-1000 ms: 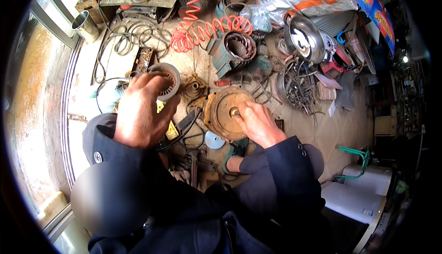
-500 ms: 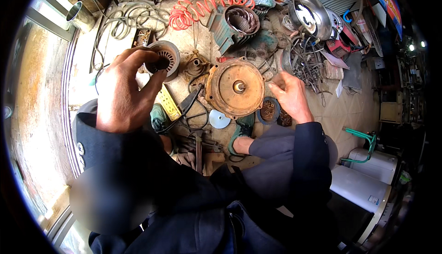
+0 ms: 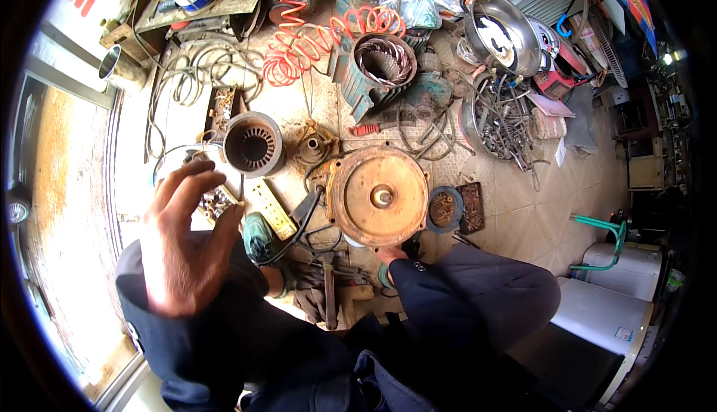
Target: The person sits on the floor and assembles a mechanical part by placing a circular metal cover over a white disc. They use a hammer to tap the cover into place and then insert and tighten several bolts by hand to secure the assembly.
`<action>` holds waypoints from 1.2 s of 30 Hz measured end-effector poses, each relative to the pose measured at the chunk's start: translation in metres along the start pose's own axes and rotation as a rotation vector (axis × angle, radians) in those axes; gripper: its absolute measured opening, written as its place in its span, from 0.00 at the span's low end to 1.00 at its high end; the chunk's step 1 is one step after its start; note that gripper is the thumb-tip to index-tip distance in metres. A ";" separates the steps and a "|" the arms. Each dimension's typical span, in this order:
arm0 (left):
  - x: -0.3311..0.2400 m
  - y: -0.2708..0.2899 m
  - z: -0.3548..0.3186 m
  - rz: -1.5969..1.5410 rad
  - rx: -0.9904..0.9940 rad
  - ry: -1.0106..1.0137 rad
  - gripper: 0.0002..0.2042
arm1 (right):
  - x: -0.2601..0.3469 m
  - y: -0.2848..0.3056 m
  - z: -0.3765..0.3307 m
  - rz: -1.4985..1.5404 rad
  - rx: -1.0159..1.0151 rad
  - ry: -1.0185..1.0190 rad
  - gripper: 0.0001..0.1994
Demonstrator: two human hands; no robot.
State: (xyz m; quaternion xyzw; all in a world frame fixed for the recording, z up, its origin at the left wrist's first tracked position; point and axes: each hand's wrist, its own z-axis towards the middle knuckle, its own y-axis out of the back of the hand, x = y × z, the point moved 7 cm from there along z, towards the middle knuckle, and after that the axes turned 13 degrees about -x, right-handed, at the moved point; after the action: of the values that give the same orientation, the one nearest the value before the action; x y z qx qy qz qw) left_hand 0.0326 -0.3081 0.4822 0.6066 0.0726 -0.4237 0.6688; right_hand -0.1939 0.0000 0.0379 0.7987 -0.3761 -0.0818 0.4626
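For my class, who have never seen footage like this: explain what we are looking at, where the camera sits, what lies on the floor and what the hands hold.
There is no machine here, only a person working with two bare hands. The one picture comes from a wide fisheye camera worn on the person's head, looking down, so straight edges bend near the rim and the dark sleeves enter from below.

The left hand is raised, open and empty, a little blurred. The right hand is mostly hidden under the lower edge of a round rusty motor cover, which it seems to grip.

On the tiled floor lie motor parts: a ring-shaped stator, a green motor housing with copper windings, a coiled orange hose, a yellow power strip, a shiny metal bowl and a tangle of wires.
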 end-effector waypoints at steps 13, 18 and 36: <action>0.009 -0.010 0.006 0.161 0.070 0.132 0.19 | 0.005 -0.020 0.013 -0.046 0.094 -0.070 0.17; 0.005 -0.010 0.002 0.154 0.066 0.155 0.19 | 0.002 -0.008 0.019 -0.067 0.127 -0.076 0.16; -0.002 -0.011 -0.003 0.053 0.101 0.120 0.19 | 0.032 0.462 -0.088 0.210 -0.651 0.194 0.09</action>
State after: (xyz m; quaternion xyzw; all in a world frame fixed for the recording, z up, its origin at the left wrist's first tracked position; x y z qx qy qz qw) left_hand 0.0251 -0.3035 0.4742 0.6656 0.0752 -0.3717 0.6427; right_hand -0.3720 -0.0951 0.4638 0.5705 -0.3646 -0.0733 0.7322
